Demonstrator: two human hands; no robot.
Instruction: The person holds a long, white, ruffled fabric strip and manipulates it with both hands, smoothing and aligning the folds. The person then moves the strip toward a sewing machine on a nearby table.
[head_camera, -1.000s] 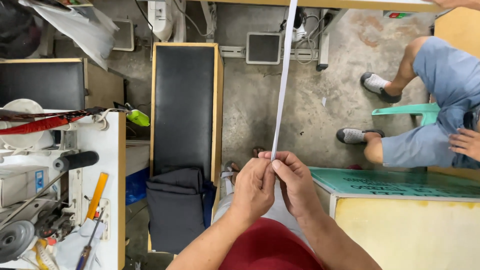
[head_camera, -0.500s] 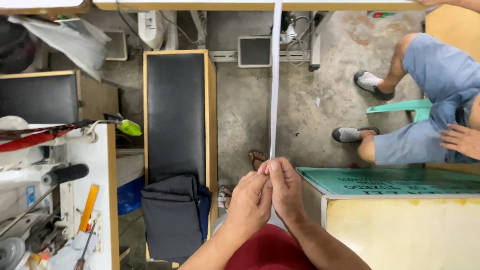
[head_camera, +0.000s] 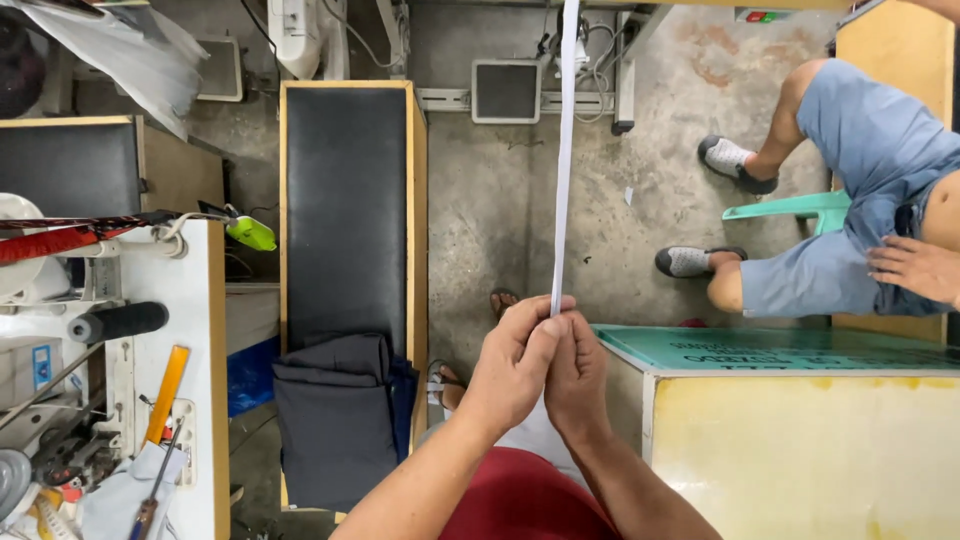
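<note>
Both hands meet in front of the person's chest, the left hand (head_camera: 510, 365) and right hand (head_camera: 577, 375) pressed together, fingers clamped on the lower end of a white strip (head_camera: 565, 150). Its long axis runs straight away from them, taut. Open concrete floor (head_camera: 480, 220) lies beneath; a yellow-topped desk (head_camera: 800, 450) edges the right.

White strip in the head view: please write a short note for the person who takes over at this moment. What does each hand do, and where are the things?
Left hand: grip shut on the white strip, thumb and fingers pinching its near end.
Right hand: pressed against the left, also shut on the strip.
The strip runs taut, up and away over the concrete floor toward the sewing machine table at the top edge.
Folded dark cloth lies on the black padded bench, untouched.
Another person sits at right on a green stool.
</note>
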